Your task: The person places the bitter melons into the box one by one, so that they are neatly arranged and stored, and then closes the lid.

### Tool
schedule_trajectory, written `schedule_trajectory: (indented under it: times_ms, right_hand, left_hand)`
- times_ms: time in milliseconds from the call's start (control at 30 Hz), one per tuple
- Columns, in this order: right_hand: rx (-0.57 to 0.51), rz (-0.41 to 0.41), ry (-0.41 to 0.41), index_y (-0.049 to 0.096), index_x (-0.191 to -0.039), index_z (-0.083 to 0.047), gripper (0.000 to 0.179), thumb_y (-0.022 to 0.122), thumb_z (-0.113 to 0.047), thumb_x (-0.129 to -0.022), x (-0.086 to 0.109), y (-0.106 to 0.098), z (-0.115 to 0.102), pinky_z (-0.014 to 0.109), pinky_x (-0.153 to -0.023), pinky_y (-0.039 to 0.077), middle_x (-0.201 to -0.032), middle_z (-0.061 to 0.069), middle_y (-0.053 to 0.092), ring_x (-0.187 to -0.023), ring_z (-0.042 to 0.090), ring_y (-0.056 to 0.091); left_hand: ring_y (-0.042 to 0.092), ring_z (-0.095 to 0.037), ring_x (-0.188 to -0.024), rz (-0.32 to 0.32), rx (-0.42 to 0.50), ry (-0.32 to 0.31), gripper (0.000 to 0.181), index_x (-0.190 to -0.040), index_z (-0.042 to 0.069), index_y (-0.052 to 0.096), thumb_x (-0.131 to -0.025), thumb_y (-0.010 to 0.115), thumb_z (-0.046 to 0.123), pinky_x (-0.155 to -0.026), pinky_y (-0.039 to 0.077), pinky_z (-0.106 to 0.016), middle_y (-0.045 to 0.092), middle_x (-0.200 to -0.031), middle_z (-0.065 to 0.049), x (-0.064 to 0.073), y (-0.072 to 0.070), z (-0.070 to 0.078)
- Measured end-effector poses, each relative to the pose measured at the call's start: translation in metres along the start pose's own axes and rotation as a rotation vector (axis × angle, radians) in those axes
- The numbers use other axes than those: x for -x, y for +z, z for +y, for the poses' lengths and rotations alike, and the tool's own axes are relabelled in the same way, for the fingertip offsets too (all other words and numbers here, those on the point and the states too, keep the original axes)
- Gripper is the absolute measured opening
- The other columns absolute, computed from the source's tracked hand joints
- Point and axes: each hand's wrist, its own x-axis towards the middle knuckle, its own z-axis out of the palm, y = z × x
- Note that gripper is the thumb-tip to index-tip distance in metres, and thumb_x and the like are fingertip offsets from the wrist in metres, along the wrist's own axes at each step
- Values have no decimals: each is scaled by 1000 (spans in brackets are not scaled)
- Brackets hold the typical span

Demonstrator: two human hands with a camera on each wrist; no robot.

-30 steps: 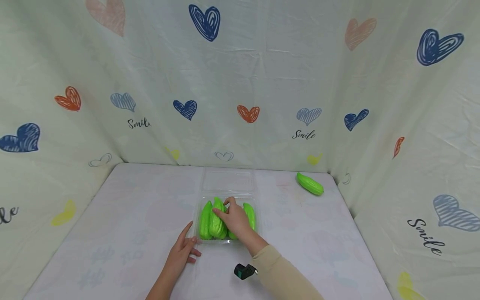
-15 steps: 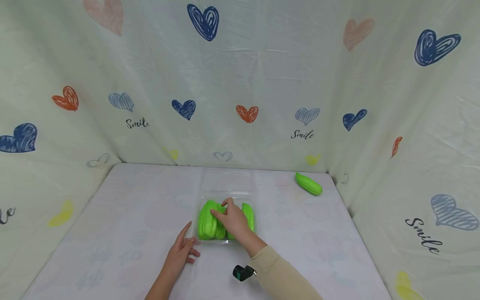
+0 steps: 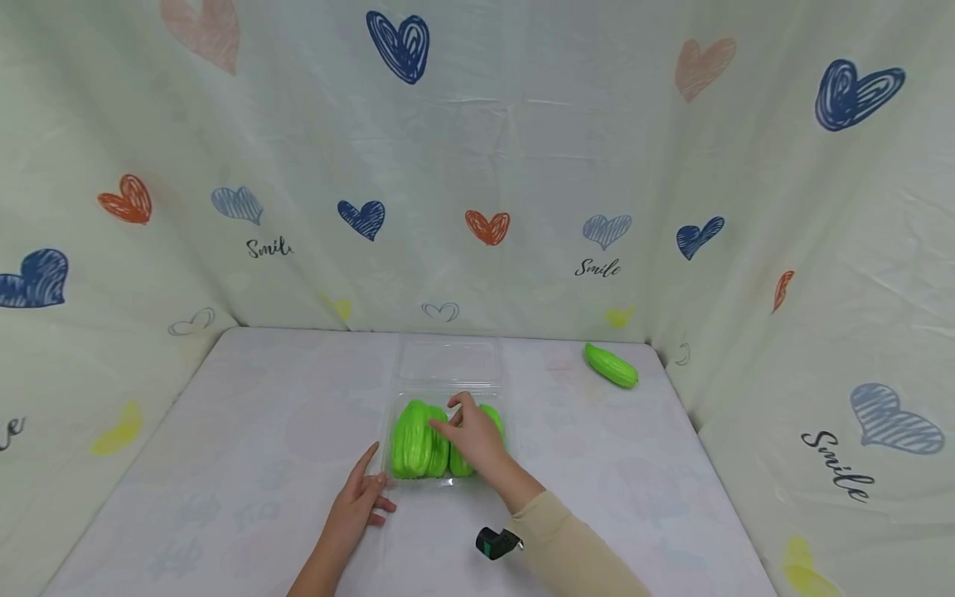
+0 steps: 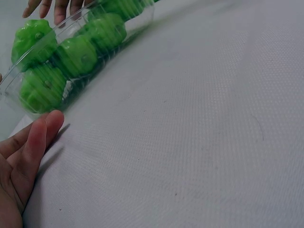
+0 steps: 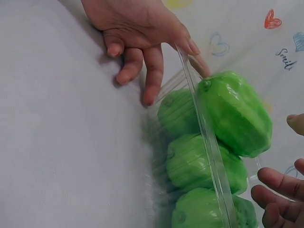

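White table [image 3: 172, 464], lower left of the frame: A pale surface carries the work, its open left side spreading away from the box.
Left hand [image 3: 354, 497], lower centre-left: Its fingers lie extended at the near-left corner of the box, touching the plastic without a tight hold. Steady light pressure here should serve best; a hard squeeze could bow the thin wall.
Plastic box [image 5: 213, 159], centre: The clear container holds green gourds, its lid [image 3: 448, 362] standing open beyond.
Top gourd [image 5: 235, 114], left end of the box: It rides above the lower row [image 5: 190, 164], proud of the rim. Seating it likely calls for a gentle sideways nudge of its neighbours, then a soft press.
Right hand [image 3: 477, 435], over the box's right half: Thumb and fingers are wide apart, gripping nothing; working flat-fingered from above should keep the row aligned.
Black device [image 3: 497, 543], bottom centre: It sits beside the beige sleeve [image 3: 574, 539], a snag to keep off the rim.
Loose gourd [image 3: 611, 366], right of centre: It lies alone near the table's far-right corner, well apart from both hands.
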Motion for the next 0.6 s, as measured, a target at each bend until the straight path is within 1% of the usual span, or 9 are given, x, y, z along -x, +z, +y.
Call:
schedule_trajectory:
  times_ms: [133, 233, 400, 500, 600]
  right_hand:
    - [-20, 20, -11, 53, -117, -5, 46, 72, -36, -89, 1, -7, -1, 27, -52, 44, -79, -3, 58, -60, 11, 52]
    - [-47, 23, -26, 52, -119, -7, 45, 73, -33, -88, 2, -12, 1, 27, -54, 45, -82, -3, 58, -64, 12, 53]
    - [-111, 0, -56, 50, -128, -5, 51, 74, -27, -89, 2, -20, 7, 32, -67, 49, -96, 3, 62, -83, 16, 57]
    - [-122, -4, -75, 49, -133, -5, 55, 74, -26, -89, 1, -25, 11, 36, -76, 49, -107, 8, 63, -94, 21, 58]
    - [-124, 12, -102, 48, -134, -3, 57, 74, -25, -89, 0, -31, 15, 37, -80, 49, -114, 11, 62, -100, 26, 57]
  left_hand:
    - [67, -23, -76, 4, -2, -9, 61, -155, 20, 24, -102, 52, 33, -59, 55, -33, 64, -104, -12, 0, 0, 1]
    - [67, -23, -76, 7, -3, -10, 62, -155, 20, 24, -102, 52, 34, -59, 55, -33, 64, -104, -11, 0, 0, 1]
    - [67, -23, -76, 5, 3, -12, 63, -155, 20, 24, -101, 53, 35, -59, 55, -34, 64, -105, -12, 0, 0, 0]
    - [66, -23, -76, 3, 3, -15, 63, -155, 19, 23, -102, 52, 36, -59, 56, -34, 64, -106, -12, -1, 0, -1]
    - [66, -23, -76, 3, 3, -15, 63, -156, 20, 22, -102, 52, 35, -59, 56, -34, 64, -106, -12, -1, 0, -2]
